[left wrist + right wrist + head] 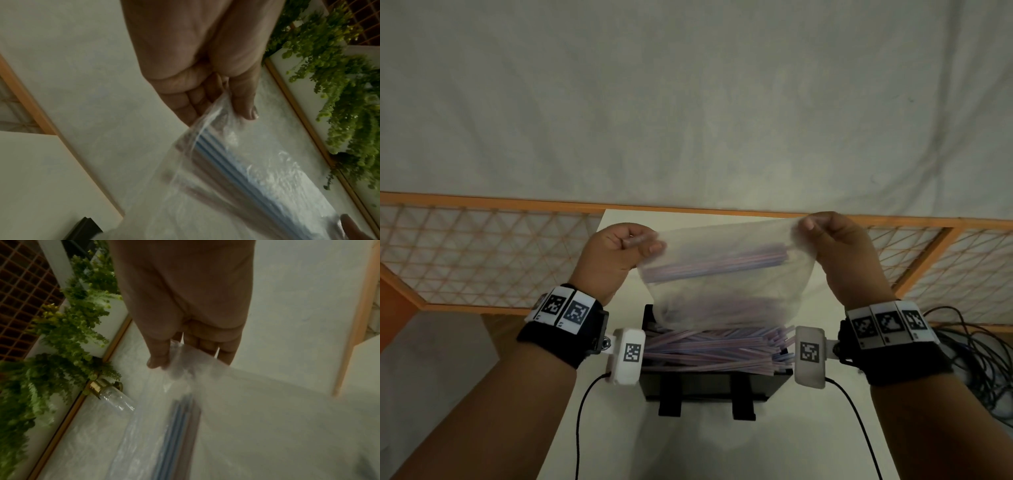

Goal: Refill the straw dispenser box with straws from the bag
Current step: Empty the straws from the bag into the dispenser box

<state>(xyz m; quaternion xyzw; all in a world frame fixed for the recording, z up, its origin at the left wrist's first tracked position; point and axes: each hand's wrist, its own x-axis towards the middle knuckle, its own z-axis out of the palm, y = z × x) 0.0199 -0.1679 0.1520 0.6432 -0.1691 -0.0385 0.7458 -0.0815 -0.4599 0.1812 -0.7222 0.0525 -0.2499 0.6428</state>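
A clear plastic bag (726,274) hangs upside down over the black straw dispenser box (709,385). My left hand (619,255) pinches one upper corner of the bag and my right hand (832,240) pinches the other. A bundle of pink and blue straws (715,262) lies across the inside of the bag. Many more straws (709,347) are piled in the open top of the box below the bag's mouth. In the left wrist view my left hand (232,100) grips the bag (226,178) film; in the right wrist view my right hand (185,350) grips the bag (185,418).
The box stands on a white table (688,445). An orange-framed lattice panel (482,253) runs behind it. Dark cables (972,356) lie coiled at the right. Green hanging plants (339,81) and a glass lamp fitting (111,394) are on the wall above.
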